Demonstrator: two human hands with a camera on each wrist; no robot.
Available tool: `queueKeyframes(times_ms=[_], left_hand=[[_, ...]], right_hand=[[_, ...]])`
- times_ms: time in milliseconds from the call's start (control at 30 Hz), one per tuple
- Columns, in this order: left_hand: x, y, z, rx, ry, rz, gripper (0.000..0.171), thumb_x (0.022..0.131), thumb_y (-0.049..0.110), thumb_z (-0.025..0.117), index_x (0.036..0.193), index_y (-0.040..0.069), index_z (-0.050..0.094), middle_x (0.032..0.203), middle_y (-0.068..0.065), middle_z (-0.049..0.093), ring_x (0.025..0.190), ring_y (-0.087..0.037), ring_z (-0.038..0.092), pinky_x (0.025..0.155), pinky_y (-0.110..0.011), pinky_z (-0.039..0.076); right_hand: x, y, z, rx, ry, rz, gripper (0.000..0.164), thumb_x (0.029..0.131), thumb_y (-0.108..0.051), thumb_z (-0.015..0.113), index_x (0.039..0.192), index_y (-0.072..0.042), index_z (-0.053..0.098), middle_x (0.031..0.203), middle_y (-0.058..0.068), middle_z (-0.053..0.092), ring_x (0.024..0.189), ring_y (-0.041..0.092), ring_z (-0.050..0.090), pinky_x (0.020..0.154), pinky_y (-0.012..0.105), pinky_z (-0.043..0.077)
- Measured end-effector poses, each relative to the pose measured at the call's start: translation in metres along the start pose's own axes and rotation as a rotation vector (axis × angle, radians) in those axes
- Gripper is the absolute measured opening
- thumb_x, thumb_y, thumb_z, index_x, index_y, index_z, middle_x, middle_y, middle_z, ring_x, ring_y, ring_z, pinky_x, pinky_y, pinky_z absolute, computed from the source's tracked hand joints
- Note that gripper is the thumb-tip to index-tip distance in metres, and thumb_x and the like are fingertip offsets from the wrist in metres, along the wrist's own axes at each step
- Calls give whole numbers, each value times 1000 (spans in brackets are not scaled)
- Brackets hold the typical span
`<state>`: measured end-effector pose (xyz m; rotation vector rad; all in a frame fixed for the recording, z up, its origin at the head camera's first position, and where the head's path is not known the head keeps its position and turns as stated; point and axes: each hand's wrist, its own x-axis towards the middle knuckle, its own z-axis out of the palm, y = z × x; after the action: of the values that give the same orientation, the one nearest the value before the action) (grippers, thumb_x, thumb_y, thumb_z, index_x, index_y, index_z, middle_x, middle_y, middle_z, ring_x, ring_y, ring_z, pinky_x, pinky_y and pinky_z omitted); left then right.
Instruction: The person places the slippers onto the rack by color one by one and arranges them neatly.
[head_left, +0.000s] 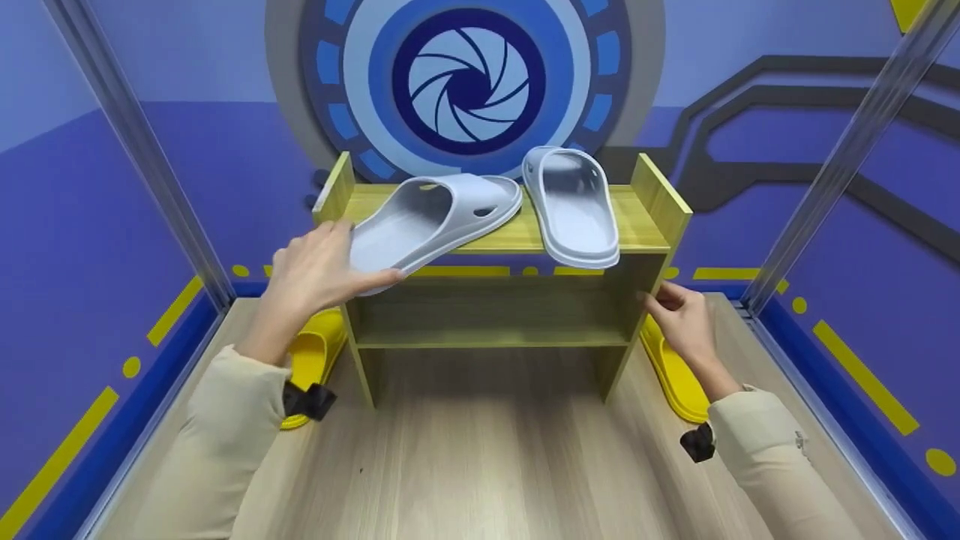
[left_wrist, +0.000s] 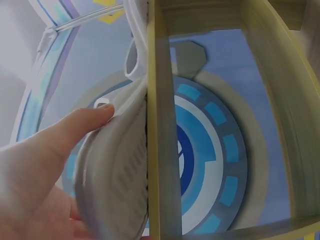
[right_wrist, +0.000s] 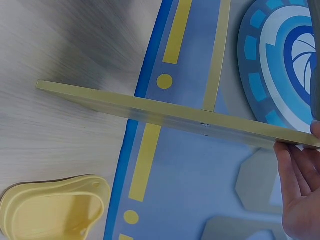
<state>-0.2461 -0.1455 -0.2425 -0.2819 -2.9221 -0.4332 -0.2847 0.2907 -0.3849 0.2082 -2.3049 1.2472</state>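
Observation:
My left hand point(head_left: 311, 270) grips the heel end of a light grey slipper point(head_left: 480, 196), thumb along the near edge and fingers on the far side. The slipper lies slanted over the top board of a small wooden shoe rack point(head_left: 491, 346), its toe pointing right. Beside it, the other grey slipper point(head_left: 581, 217) rests on the top board, heel toward me and jutting past the front edge. My right hand point(head_left: 684, 319) pinches the front edge of the rack's right side panel point(right_wrist: 165, 111) between thumb and fingers.
One yellow slipper point(head_left: 307, 360) stands on the wooden floor point(head_left: 487, 465) left of the rack, partly behind my left wrist. Its yellow match point(head_left: 675, 371) is right of the rack, below my right hand. Blue patterned walls point(head_left: 202, 172) with metal posts point(head_left: 142, 150) enclose the space.

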Motion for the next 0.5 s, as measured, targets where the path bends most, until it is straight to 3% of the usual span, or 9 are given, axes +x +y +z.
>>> queueKeyframes(times_ms=[267,500], left_hand=[[-16,-16,-3,-284,-131,200,88,70,48,67,135,1,30,126,-15,42,102,-28,40,86,-45,34],[-16,-10,8,-480,-135,307,83,72,36,71,137,4,29,130,-12,41,103,-24,43,89,-40,35]], right_hand=[[2,8,1,-45,25,15,24,81,-23,63,95,-3,68,79,9,64,65,14,56,60,17,45],[2,8,2,-51,28,10,26,81,-23,64,98,-4,67,80,9,65,66,10,57,60,16,45]])
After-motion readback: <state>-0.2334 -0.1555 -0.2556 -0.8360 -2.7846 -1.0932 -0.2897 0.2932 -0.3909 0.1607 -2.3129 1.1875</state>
